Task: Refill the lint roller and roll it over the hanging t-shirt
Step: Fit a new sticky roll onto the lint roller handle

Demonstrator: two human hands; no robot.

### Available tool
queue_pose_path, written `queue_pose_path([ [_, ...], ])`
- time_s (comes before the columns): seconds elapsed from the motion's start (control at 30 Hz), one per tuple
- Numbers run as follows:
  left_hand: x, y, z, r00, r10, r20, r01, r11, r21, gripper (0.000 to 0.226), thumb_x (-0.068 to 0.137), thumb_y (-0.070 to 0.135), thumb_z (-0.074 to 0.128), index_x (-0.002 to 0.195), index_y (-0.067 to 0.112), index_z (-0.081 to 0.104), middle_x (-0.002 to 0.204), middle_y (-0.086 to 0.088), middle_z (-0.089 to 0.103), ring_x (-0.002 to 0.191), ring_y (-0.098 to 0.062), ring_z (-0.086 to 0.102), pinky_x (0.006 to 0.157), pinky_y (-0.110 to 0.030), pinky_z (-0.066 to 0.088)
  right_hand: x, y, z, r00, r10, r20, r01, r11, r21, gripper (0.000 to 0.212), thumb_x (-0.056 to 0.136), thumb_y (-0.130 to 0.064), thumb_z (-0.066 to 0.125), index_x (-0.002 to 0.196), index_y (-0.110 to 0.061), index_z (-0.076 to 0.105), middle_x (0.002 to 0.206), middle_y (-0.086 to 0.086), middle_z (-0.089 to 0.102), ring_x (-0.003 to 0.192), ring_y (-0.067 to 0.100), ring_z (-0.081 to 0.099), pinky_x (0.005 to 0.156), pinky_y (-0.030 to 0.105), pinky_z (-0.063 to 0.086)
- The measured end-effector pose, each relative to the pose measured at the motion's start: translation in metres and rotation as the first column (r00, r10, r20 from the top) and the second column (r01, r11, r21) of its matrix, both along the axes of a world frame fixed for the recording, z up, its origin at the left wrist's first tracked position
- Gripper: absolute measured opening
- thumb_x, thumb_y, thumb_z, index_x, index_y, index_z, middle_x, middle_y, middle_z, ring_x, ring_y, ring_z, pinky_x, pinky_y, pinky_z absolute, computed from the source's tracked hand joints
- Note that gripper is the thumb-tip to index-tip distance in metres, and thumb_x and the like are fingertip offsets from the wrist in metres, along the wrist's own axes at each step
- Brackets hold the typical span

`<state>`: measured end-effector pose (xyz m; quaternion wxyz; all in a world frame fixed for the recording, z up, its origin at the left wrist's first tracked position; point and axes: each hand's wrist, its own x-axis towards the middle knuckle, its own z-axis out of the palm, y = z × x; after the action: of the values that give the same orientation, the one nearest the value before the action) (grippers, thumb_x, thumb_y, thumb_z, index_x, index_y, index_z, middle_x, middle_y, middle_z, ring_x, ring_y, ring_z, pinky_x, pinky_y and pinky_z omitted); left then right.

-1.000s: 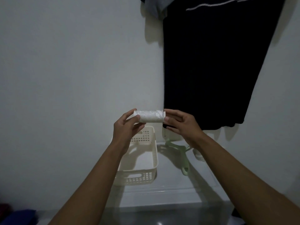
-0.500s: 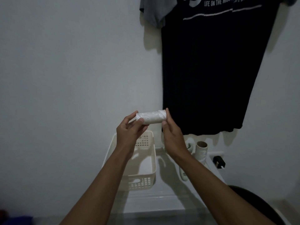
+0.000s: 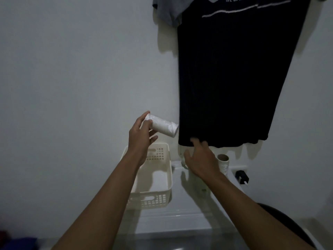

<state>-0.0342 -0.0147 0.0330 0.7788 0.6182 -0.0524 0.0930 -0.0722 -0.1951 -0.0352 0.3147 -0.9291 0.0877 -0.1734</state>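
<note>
While the left hand (image 3: 142, 134) grips one end of the white refill roll (image 3: 163, 127) and holds it tilted in the air, the right hand (image 3: 200, 157) is released, fingers spread just below the hem of the black t-shirt (image 3: 234, 78) hanging on the wall. A cream basket (image 3: 168, 170) sits beneath the left hand; a cardboard tube (image 3: 223, 162) stands just right of the right hand.

Count: two hands (image 3: 142, 134), two rolls (image 3: 163, 127), one black t-shirt (image 3: 230, 78). One white basket (image 3: 162, 177), one black plug (image 3: 242, 176). One grey garment (image 3: 166, 10).
</note>
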Motion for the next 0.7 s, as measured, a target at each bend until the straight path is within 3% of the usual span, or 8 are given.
queue_pose_path([
  [0.07,0.0,0.0,-0.004,0.999,-0.007,-0.052,0.007,1.0,0.015,0.04,0.101,0.026,0.053,0.141,0.027,0.057,0.131,-0.007,0.064,0.104,-0.018,0.069,0.079,-0.033,0.056,0.002,-0.01,-0.019,0.935,-0.049,-0.352,-0.033,0.974,-0.223,0.062,0.097,-0.044,0.05,0.153,-0.02,0.035,0.15,0.015,0.046,0.13,0.035,0.053,0.1,0.04,0.046],
  [0.13,0.001,0.001,-0.008,0.996,-0.006,-0.09,0.01,0.999,0.042,0.039,0.102,0.033,0.052,0.141,0.027,0.054,0.127,-0.005,0.065,0.1,-0.015,0.068,0.072,-0.032,0.054,0.002,-0.014,-0.036,0.879,-0.072,-0.472,-0.083,0.95,-0.301,0.059,0.095,-0.045,0.052,0.147,-0.018,0.04,0.143,0.014,0.054,0.127,0.033,0.056,0.097,0.039,0.047],
  [0.27,0.001,0.006,-0.017,0.992,0.007,-0.124,0.007,0.994,0.109,0.036,0.106,0.04,0.046,0.14,0.032,0.052,0.112,0.005,0.061,0.089,-0.015,0.065,0.068,-0.036,0.059,0.004,-0.017,-0.057,0.915,-0.088,-0.395,-0.07,0.926,-0.371,0.052,0.098,-0.035,0.051,0.144,-0.019,0.036,0.13,0.014,0.063,0.116,0.033,0.064,0.088,0.039,0.05],
  [0.37,0.002,0.011,-0.022,0.996,0.024,-0.088,-0.006,0.981,0.195,0.032,0.107,0.04,0.041,0.136,0.037,0.055,0.126,0.001,0.06,0.094,-0.018,0.066,0.068,-0.036,0.061,0.001,-0.017,-0.055,0.941,-0.087,-0.328,-0.035,0.937,-0.348,0.054,0.1,-0.021,0.049,0.15,-0.014,0.028,0.132,0.02,0.057,0.113,0.036,0.064,0.089,0.041,0.051],
  [0.53,0.008,0.012,-0.025,0.996,0.066,-0.061,-0.052,0.978,0.204,0.034,0.107,0.04,0.04,0.135,0.036,0.059,0.132,0.001,0.062,0.105,-0.019,0.067,0.077,-0.033,0.057,-0.019,-0.01,-0.004,0.955,-0.086,-0.285,-0.004,0.953,-0.302,0.062,0.097,-0.023,0.05,0.152,-0.016,0.023,0.143,0.019,0.043,0.119,0.039,0.057,0.088,0.041,0.044],
  [0.6,0.009,0.008,-0.026,0.99,0.114,-0.088,-0.099,0.982,0.161,0.036,0.104,0.042,0.042,0.131,0.033,0.064,0.125,-0.001,0.067,0.103,-0.022,0.068,0.081,-0.037,0.057,-0.028,-0.01,0.022,0.973,-0.049,-0.223,-0.015,0.962,-0.274,0.059,0.089,-0.031,0.052,0.144,-0.022,0.033,0.134,0.013,0.048,0.11,0.037,0.057,0.093,0.043,0.044],
  [0.7,0.009,0.002,-0.021,0.974,0.199,-0.106,-0.188,0.977,0.1,0.036,0.102,0.044,0.044,0.12,0.028,0.07,0.109,-0.002,0.07,0.089,-0.022,0.066,0.076,-0.037,0.056,-0.038,-0.008,0.055,0.989,0.078,-0.129,-0.109,0.962,-0.25,0.049,0.086,-0.059,0.051,0.123,-0.03,0.041,0.113,0.001,0.051,0.086,0.022,0.053,0.074,0.036,0.044],
])
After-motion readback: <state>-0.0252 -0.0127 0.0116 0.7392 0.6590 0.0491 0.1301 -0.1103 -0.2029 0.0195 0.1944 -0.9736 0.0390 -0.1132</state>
